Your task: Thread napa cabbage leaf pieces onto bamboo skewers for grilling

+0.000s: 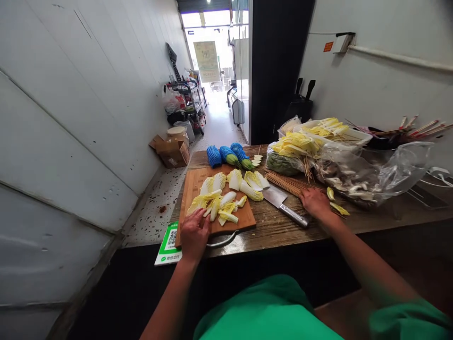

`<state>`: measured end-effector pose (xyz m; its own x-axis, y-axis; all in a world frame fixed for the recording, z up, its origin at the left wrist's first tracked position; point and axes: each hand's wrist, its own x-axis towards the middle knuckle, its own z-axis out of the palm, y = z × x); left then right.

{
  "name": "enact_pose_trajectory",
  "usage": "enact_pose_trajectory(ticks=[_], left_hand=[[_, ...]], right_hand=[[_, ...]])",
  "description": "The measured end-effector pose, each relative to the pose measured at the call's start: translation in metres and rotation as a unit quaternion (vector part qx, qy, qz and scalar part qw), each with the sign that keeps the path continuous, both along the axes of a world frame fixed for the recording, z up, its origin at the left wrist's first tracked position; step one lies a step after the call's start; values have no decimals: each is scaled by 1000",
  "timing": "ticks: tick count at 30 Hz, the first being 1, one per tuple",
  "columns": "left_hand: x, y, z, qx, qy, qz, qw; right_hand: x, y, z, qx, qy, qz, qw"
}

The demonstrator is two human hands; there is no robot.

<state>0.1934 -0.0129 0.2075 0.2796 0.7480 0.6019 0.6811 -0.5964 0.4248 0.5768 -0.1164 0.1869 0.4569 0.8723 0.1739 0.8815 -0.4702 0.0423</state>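
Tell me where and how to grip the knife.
Take the knife by its handle, probably with the right hand, coming from the near right: it lies flat, handle angled that way, blade pointing away.

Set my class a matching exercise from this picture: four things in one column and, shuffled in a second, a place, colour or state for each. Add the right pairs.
Column one
1. Cleaver
2. Blue netting
3. QR card
4. Left hand

Column two
A. Around green vegetables
B. At the cabbage leaves on the board
C. Between the board and the right hand
D. Green and white

Right pairs: 1-C, 2-A, 3-D, 4-B
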Motion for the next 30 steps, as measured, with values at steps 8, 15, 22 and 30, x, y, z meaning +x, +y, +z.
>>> enact_pose_trajectory(ticks=[8,15,22,30], left_hand=[[6,-2,-3,20,98,12,995],[10,3,-3,27,108,24,993],[13,-1,0,17,95,64,993],[7,-6,9,-64,-40,75,994]], right_hand=[[23,12,8,-20,38,-11,999],[40,14,12,-47,42,-34,997],[36,13,13,-52,19,-33,998],[19,-8,14,28,-38,9,999]])
